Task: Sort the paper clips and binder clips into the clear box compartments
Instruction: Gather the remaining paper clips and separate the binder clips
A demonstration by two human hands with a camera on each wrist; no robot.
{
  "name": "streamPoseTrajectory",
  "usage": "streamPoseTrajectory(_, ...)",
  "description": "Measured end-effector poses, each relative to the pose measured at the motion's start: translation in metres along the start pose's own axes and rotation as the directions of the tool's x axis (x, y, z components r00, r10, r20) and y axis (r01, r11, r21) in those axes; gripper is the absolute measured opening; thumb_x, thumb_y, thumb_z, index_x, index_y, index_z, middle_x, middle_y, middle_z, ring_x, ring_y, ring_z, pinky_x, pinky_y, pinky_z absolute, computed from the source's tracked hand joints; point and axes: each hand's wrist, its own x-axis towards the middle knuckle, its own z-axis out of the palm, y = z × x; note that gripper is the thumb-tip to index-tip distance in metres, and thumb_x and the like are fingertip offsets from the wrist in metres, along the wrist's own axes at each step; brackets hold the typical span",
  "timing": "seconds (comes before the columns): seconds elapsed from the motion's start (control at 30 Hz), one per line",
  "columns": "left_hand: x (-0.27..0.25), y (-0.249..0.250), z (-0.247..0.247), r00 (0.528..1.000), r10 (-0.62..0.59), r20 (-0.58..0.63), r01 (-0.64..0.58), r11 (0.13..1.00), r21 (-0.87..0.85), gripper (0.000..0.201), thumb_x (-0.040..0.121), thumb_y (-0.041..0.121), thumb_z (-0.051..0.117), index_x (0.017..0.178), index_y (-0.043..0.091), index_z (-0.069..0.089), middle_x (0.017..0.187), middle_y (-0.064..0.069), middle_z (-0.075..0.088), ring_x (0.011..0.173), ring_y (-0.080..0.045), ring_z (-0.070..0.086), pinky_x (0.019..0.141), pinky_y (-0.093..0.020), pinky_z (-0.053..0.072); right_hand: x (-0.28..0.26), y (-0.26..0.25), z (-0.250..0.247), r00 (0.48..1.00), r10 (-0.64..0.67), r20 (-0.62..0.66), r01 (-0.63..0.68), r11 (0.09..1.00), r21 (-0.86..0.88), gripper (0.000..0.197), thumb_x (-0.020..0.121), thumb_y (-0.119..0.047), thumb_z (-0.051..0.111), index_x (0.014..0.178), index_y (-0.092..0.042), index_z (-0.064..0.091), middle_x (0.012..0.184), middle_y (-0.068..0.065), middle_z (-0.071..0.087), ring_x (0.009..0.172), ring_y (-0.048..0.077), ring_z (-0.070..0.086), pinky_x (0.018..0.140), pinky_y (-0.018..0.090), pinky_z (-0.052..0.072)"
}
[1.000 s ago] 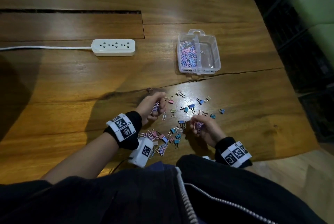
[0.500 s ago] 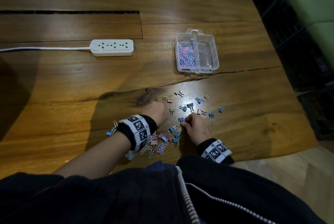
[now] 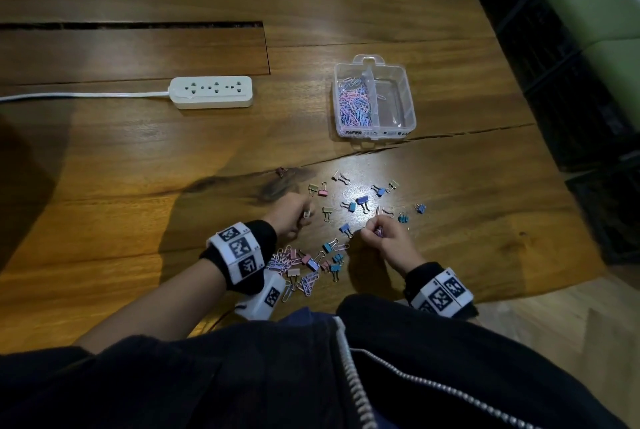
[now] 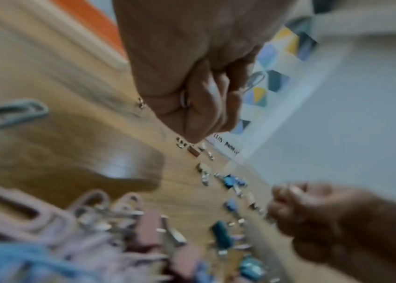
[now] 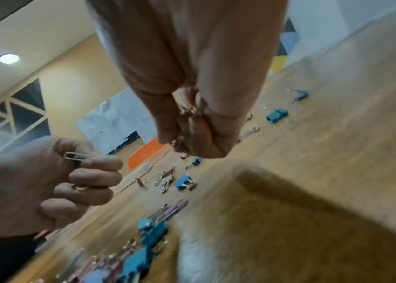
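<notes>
The clear box [image 3: 408, 106] stands past the clips; its left compartment is full of pastel paper clips [image 3: 354, 104], and its right one holds a single clip. My left hand [image 3: 304, 215] is curled round a few paper clips, one grey clip [image 4: 255, 80] sticking out of the fist [image 4: 206, 114]. My right hand [image 3: 375, 231] is curled round a small bunch of pink paper clips [image 5: 187, 113]. Loose binder clips [image 3: 362, 201] lie scattered between my hands and the box. A mixed heap of paper clips and binder clips [image 3: 304, 265] lies by my left wrist.
A white power strip [image 3: 211, 91] with its cord lies at the left of the wooden table [image 3: 138, 158]. A dark crack runs across the wood just in front of the box. The table's edge falls off to the right, with black crates beyond.
Half a second ago both hands were lower on the scattered clips. Now they sit slightly raised, fists still closed on paper clips, and my left wrist has swung back to the left.
</notes>
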Motion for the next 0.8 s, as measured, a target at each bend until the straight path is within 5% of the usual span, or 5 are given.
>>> streamPoseTrajectory(0.1,-0.006,0.005,-0.002,0.995,-0.014,0.103,0.044,0.955,-0.294,0.033,0.090,0.013,0.028,0.058,0.017,0.032,0.037,0.008,0.035,0.028,-0.003,0.020,0.030,-0.010,0.013,-0.004,0.001,0.002,0.997,0.003,0.074,-0.009,0.996,0.084,0.021,0.091,-0.006,0.044,0.073,-0.018,0.044,0.075,-0.002,0.054,0.074,0.011,0.052,0.069,0.026,0.039)
streamPoseTrajectory(0.23,-0.013,0.010,0.002,0.995,-0.005,0.102,0.016,0.995,-0.102,0.036,0.096,0.024,0.038,0.061,0.019,0.039,0.043,0.009,0.035,0.029,-0.003,0.023,0.033,-0.012,0.018,-0.002,0.002,0.008,0.985,-0.069,0.156,0.099,0.976,-0.192,0.020,0.092,-0.002,0.037,0.093,-0.020,0.046,0.098,-0.001,0.056,0.090,0.015,0.053,0.084,0.036,0.044)
streamPoseTrajectory(0.67,-0.008,0.011,0.010,0.993,-0.009,0.116,-0.008,0.990,0.142,0.038,0.094,0.035,0.045,0.060,0.020,0.038,0.047,0.007,0.036,0.028,-0.002,0.027,0.034,-0.015,0.023,0.000,0.000,0.022,0.933,-0.210,0.292,0.352,0.356,-0.866,0.034,0.088,-0.025,0.052,0.118,-0.011,0.041,0.115,0.007,0.056,0.097,0.020,0.056,0.085,0.030,0.049)
streamPoseTrajectory(0.73,-0.004,0.014,0.011,0.994,-0.020,0.105,0.002,0.985,0.175,0.037,0.094,0.034,0.045,0.061,0.019,0.041,0.048,0.005,0.035,0.027,-0.002,0.027,0.033,-0.014,0.023,0.000,-0.003,0.021,0.939,-0.179,0.295,0.342,0.364,-0.866,0.034,0.089,-0.024,0.051,0.118,-0.011,0.041,0.114,0.007,0.057,0.098,0.022,0.056,0.084,0.031,0.049)
streamPoseTrajectory(0.8,-0.001,0.020,0.011,0.996,-0.046,0.077,0.031,0.981,0.193,0.033,0.095,0.035,0.043,0.068,0.017,0.045,0.049,0.005,0.035,0.028,-0.003,0.029,0.032,-0.012,0.024,0.000,-0.007,0.015,0.959,-0.122,0.256,0.280,0.544,-0.791,0.021,0.091,-0.020,0.047,0.110,-0.013,0.044,0.104,0.005,0.058,0.093,0.020,0.056,0.078,0.028,0.047)
